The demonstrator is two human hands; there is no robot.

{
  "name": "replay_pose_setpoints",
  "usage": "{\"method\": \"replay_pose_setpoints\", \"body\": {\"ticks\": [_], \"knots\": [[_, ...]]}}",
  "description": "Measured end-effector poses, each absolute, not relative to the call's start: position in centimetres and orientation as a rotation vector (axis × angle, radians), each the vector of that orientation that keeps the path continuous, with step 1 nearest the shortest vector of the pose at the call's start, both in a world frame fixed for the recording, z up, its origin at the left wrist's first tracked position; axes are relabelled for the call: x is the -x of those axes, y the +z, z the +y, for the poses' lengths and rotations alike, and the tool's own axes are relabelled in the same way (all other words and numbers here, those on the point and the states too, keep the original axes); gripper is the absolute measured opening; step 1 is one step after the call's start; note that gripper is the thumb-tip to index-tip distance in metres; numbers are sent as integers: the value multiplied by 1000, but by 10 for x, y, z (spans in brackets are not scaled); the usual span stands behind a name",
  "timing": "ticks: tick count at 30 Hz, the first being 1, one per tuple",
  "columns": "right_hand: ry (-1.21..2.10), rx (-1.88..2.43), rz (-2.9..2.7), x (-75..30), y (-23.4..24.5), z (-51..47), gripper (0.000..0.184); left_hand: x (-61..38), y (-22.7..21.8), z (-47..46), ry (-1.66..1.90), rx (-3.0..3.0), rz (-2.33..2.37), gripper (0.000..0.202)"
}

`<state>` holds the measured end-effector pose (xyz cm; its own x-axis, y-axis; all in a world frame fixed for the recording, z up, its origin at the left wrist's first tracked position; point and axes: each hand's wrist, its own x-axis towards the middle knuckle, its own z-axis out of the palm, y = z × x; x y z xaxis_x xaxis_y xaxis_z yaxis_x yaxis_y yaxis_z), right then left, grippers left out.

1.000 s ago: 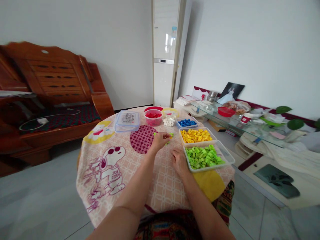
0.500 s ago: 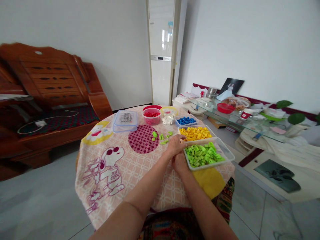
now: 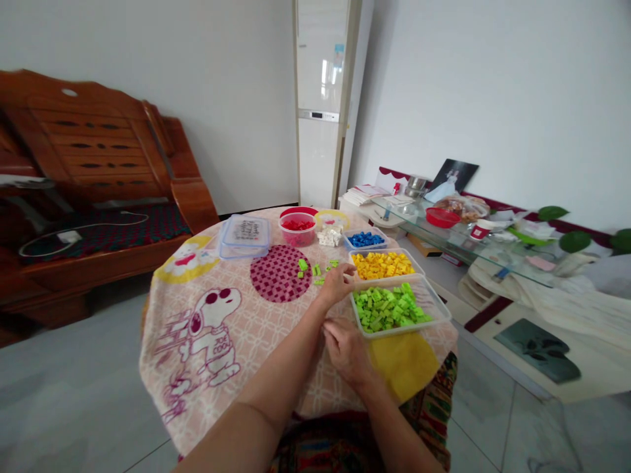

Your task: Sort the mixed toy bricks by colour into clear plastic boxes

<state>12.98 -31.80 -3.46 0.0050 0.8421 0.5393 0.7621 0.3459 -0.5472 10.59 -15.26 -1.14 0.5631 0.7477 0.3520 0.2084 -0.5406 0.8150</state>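
Green plastic lay nearest my fingers: a few loose green bricks point(image 3: 315, 269) were scattered on the cloth-covered surface point(image 3: 276, 355), toward eleven o'clock from my left hand point(image 3: 338, 284). That hand reached out over the cloth with its fingers bunched together, right at the far left corner of the tray of green bricks point(image 3: 436, 305). Whether the fingers pinched a brick I cannot tell, for they were small in view and turned away from me.

My right hand point(image 3: 348, 345) rested palm down on the cloth at about five o'clock of the left one, just beside the tray's near left corner. Its fingers were loosely curled, and I cannot tell whether anything lay under them.

The green tray sat at three o'clock of both hands, heaped on its left side and bare toward its right. Directly beyond it, touching or nearly so, stood the tray of yellow bricks point(image 3: 418, 269). Farther on, at one o'clock, was a small tub of blue bricks point(image 3: 365, 239). White bricks point(image 3: 329, 235) lay in a heap at twelve o'clock, with a red tub point(image 3: 297, 230) of red bricks to their left and a clear lidded box point(image 3: 244, 236) at eleven o'clock. A cartoon dog point(image 3: 211, 328) in sunglasses was printed on the cloth at nine o'clock of my left forearm.
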Motion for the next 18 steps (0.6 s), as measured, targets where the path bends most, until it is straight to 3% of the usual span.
{"method": "replay_pose_setpoints", "body": {"ticks": [7, 10, 14, 18], "knots": [[-102, 1400, -1389, -200, 36, -335, 28, -76, -10, -130, 821, -1902, 713, 56], [-135, 1578, -1040, -265, 21, -322, 33, -62, -12, -121, 752, -1776, 697, 55], [114, 1596, -617, -323, -23, -302, 42, -48, -12, -113, 718, -1698, 674, 54], [289, 1607, -690, -329, -47, -287, 36, -35, -7, -111, 757, -1645, 683, 49]]}}
